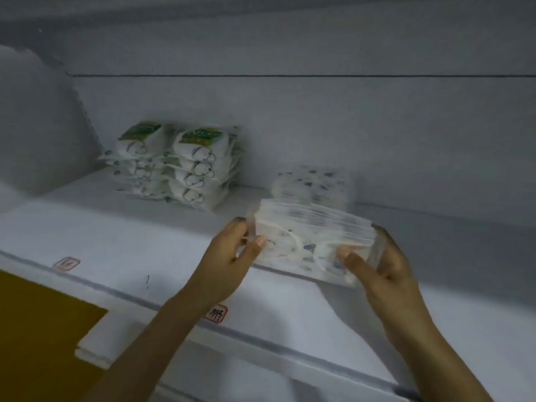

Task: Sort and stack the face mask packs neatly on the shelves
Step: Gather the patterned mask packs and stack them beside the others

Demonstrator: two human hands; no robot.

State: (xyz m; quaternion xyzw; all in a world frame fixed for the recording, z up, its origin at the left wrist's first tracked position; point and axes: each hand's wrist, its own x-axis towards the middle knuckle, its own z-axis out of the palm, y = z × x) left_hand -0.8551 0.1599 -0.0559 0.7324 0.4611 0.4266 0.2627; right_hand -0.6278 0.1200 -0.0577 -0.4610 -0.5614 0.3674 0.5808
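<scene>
I hold a bundle of clear mask packs (314, 242) over the front part of the shelf (121, 242), one end in each hand, so the loose sleeves stay squared instead of sliding apart. My left hand (232, 253) pinches the left end, thumb in front and fingers behind. My right hand (380, 262) clamps the right end, thumb across the printed face. The bundle tilts slightly and appears clear of the shelf, though blur leaves that uncertain. Just behind it lies a low pile of blue-speckled packs (314, 181), a likely match for what I carry, and I judge it the destination. Further left, against the back wall (377, 126), two green-topped stacks (177, 163) stand side by side, kept apart by kind. Small red labels (216, 313) mark the shelf edge.
</scene>
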